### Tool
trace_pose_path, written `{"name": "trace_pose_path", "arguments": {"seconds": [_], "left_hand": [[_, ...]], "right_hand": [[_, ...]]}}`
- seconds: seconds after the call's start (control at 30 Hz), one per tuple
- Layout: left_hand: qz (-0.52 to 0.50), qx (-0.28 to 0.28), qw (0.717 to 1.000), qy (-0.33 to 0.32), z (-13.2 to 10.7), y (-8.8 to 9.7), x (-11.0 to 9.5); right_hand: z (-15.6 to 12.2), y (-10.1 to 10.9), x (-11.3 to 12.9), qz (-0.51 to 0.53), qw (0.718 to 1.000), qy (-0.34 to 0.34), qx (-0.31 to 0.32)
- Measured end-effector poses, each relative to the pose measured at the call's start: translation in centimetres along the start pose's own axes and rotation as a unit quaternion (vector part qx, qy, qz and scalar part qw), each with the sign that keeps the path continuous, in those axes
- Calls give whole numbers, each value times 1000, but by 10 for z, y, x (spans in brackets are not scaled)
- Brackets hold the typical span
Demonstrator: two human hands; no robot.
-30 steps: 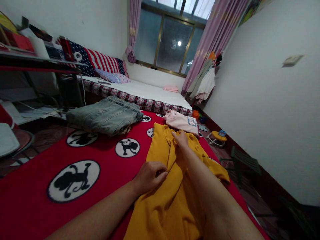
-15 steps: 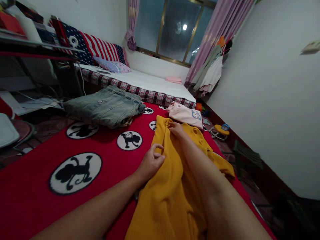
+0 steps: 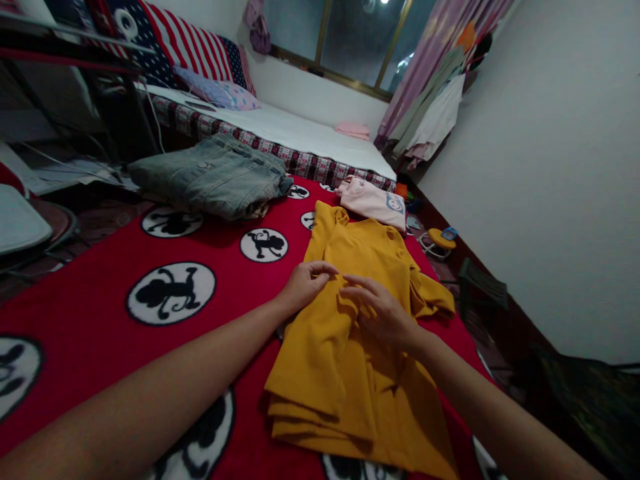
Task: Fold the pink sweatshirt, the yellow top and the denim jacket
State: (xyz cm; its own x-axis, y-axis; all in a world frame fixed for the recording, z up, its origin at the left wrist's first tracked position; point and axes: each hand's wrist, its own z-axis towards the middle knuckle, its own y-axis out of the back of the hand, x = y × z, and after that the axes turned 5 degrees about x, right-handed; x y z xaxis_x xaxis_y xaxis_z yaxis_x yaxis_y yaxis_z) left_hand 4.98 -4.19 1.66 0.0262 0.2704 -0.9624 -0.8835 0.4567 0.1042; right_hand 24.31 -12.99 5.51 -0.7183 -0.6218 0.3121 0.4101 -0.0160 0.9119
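One bare left hand (image 3: pixel 303 287) touches the mustard-yellow fabric garment (image 3: pixel 370 243) lying on a red monkey-print blanket (image 3: pixel 90 313), its pinch unclear; the bare right hand (image 3: pixel 384 312) spreads loosely over it. Smoothing seems in hand, next calling for a light, flat touch.

Through the head camera I record one plain mustard-yellow garment (image 3: pixel 345 340), laid lengthwise on a red blanket (image 3: pixel 95 293). I find it only partly flat: the middle is creased, the near hem (image 3: pixel 310 427) falls in several stacked layers, and one sleeve (image 3: pixel 435 299) juts rightward, crumpled. I note bunched fabric near its far left corner.
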Motion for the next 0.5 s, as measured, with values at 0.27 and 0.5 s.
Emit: {"name": "trace_pose_path", "arguments": {"seconds": [0.27,0.5], "left_hand": [[51,81,995,7,-3,7,-2],[133,314,938,63,-20,33,-27]], "right_hand": [[-21,-17,29,-53,992,99,57],[-20,-17,35,0,998,52,44]]}}
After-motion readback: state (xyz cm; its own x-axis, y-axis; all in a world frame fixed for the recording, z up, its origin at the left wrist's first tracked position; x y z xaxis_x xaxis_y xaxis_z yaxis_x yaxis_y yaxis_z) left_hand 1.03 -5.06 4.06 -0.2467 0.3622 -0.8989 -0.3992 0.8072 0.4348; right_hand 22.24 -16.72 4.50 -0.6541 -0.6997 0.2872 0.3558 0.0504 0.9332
